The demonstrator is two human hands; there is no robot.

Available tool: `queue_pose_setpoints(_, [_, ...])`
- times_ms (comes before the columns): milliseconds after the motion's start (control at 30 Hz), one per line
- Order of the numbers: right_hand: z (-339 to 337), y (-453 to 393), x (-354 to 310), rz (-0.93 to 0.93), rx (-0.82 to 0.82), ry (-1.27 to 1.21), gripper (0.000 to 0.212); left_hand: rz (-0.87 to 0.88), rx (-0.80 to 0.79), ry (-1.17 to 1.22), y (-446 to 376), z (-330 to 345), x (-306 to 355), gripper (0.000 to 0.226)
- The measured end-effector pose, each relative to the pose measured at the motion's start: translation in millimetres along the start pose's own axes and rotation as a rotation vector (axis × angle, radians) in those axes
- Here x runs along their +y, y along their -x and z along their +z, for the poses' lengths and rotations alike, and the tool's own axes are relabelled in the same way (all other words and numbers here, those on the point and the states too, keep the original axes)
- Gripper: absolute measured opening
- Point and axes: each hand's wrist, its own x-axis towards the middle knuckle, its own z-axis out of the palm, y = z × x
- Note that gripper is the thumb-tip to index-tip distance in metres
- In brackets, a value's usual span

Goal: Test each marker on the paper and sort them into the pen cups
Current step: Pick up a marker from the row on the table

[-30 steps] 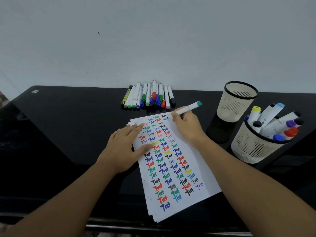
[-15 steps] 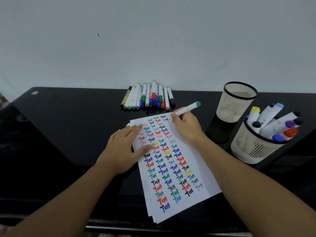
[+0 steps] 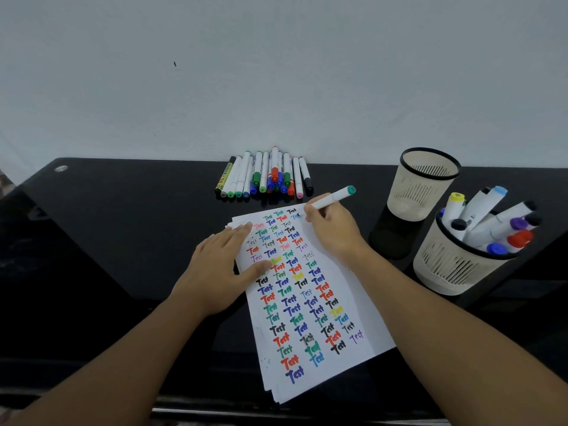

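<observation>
Two hands work at a black desk (image 3: 123,241): the right hand (image 3: 333,229), at frame centre, pinches a teal-capped marker (image 3: 332,198) tip-down on the paper (image 3: 353,302), while the left hand (image 3: 221,272) lies flat, fingers straight, on its left edge. Loose markers (image 3: 266,178) lie above; two pen cups (image 3: 422,186) stand at right.

The black desk (image 3: 123,241) looks glossy and smooth. The white paper sheets (image 3: 362,327) are matt. The two beige slotted pen cups (image 3: 451,272) look plastic.
</observation>
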Motion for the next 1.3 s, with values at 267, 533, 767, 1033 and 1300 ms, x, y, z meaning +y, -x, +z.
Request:
queue_pose_setpoints(267, [-6.3, 3.4, 2.4, -0.059, 0.162, -0.326, 0.014, -0.136, 0.137, 0.187, -2.9, 2.2, -6.9, 0.066])
queue_pose_setpoints(533, [-5.1, 4.4, 1.8, -0.017, 0.057, -0.209, 0.038, -0.099, 0.183, 0.139, -7.1, 4.8, -13.2, 0.04])
queue_pose_setpoints(767, [-21.3, -0.7, -11.4, 0.05, -0.109, -0.285, 0.044, -0.072, 0.214, 0.108, -6.7, 5.9, -13.1, 0.035])
queue_pose_setpoints(1033, [-30.8, 1.9, -25.4, 0.048, 0.03, -0.389, 0.052, -0.046, 0.286, 0.071, 0.0, 5.2, -9.7, 0.034])
queue_pose_setpoints(1300, [-23.6, 19.2, -20.8, -0.341, -0.233, 0.584, 0.031, -0.079, 0.308, 0.088, 2.3, 6.6, -10.3, 0.036])
